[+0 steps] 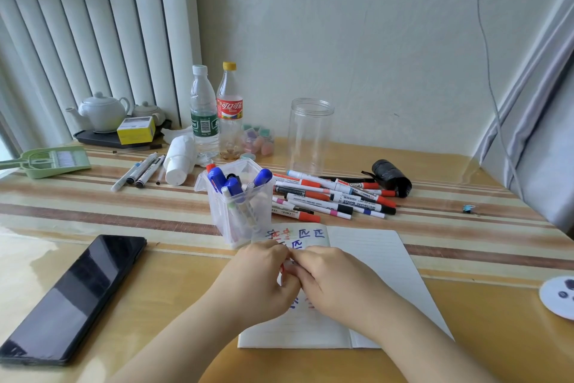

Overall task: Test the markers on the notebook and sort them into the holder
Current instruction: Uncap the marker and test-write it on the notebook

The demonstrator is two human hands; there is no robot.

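Observation:
An open lined notebook [369,261] lies on the table in front of me, with red and blue test marks on its left page. My left hand [257,283] and my right hand [338,283] meet over that page, fingers curled round a small marker [284,267] that is almost wholly hidden; only a bit of red and white shows between them. Just behind stands a clear plastic holder [240,212] with several blue-capped markers in it. A pile of loose whiteboard markers [335,196] lies to the right of the holder.
A black phone [73,295] lies at the left. Several thin pens [139,173], a white tube, two bottles [217,109], a tall clear jar [309,134], a black roll [391,176], a green tray and a teapot sit further back. A white round coaster [559,297] is at the right edge.

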